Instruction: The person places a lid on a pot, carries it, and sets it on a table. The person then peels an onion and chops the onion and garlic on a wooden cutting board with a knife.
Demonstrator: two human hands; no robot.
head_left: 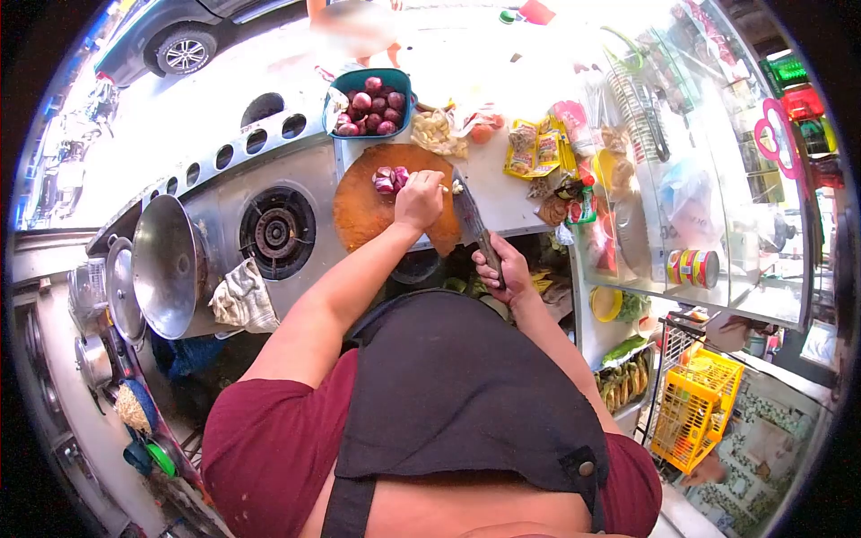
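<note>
My right hand (507, 269) is wrapped round the dark handle of a wide-bladed knife (471, 213), whose blade points away from me at the right edge of a round wooden chopping board (357, 211). A small pale piece sits by the blade near its tip. Over the board, my left hand (420, 201) has its fingers pressed together on something small and whitish, too small to name. Beside those fingers lie several peeled purple onions (388, 179). Behind the board, a teal basket (413, 100) holds red onions (372, 108).
Left of the board is a gas burner (278, 230), with a cloth (244, 299) and a large wok (167, 264) farther left. Yellow packets (535, 151) and a bag of pale food (438, 134) lie behind the board. A glass case (735, 291) stands right. Another person (354, 31) is across the counter.
</note>
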